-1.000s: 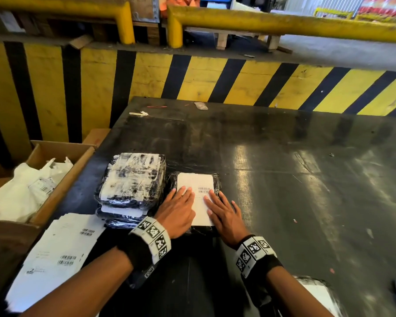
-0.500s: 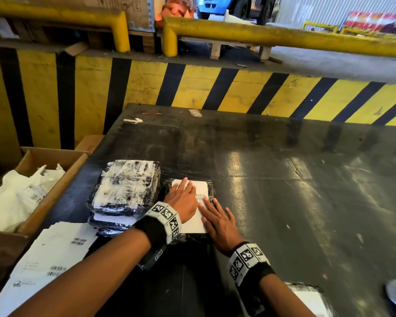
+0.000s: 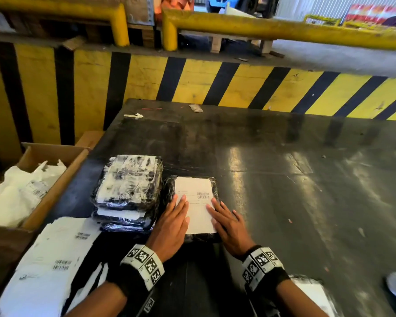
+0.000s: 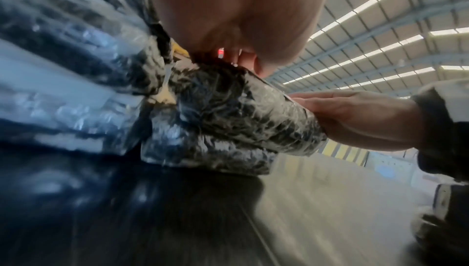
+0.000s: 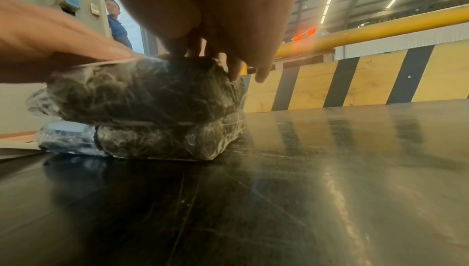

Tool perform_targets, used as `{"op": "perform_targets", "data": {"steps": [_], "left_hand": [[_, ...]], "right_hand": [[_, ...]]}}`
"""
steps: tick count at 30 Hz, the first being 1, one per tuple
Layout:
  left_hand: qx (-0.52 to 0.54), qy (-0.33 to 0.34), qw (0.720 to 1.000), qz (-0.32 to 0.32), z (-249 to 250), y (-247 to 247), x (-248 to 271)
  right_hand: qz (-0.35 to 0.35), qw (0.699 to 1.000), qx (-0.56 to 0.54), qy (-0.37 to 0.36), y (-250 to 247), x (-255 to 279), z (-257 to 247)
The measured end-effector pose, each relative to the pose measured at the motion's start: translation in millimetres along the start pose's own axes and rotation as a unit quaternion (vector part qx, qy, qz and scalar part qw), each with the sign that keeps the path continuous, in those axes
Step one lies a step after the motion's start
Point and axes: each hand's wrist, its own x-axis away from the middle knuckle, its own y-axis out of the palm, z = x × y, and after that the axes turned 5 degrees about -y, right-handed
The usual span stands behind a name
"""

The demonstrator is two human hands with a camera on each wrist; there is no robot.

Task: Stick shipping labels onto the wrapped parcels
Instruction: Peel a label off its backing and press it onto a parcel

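Yellow-and-black striped boards stand behind a dark, scuffed table, with a yellow rail above them; near the table's front edge lies a parcel wrapped in black film, and the right wrist view shows it resting on top of another wrapped parcel. On its upper face sits a white label with a barcode; the left hand lies flat on the label's left edge, fingers straight, and the right hand lies flat on its right edge, fingers spread, neither gripping anything; the two hands are apart, with bare label between them. Just left of this parcel, touching it, is a taller stack of wrapped parcels; sheets of labels lie at the table's near left corner; beyond the left edge, a cardboard box holds white bags.
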Motion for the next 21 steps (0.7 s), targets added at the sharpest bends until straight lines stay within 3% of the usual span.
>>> {"op": "perform_targets", "data": {"steps": [4,9,14,21], "left_hand": [[0.059,-0.039,0.997,0.025,-4.3,8.6,9.2],[0.132,-0.151,0.977,0.071,-1.9,19.0,7.9],[0.192,-0.163,0.961,0.117,-2.3,29.2,8.4],[0.257,-0.194,0.936,0.143,1.5,30.8,9.0]], "right_hand": [[0.051,0.998,-0.038,-0.016,5.4,2.0,0.2],[0.093,0.96,-0.236,0.116,10.1,-10.9,-10.4],[0.11,0.922,-0.341,0.146,18.9,-10.0,-12.5],[0.117,0.9,-0.391,0.151,19.3,-6.7,-18.8]]}}
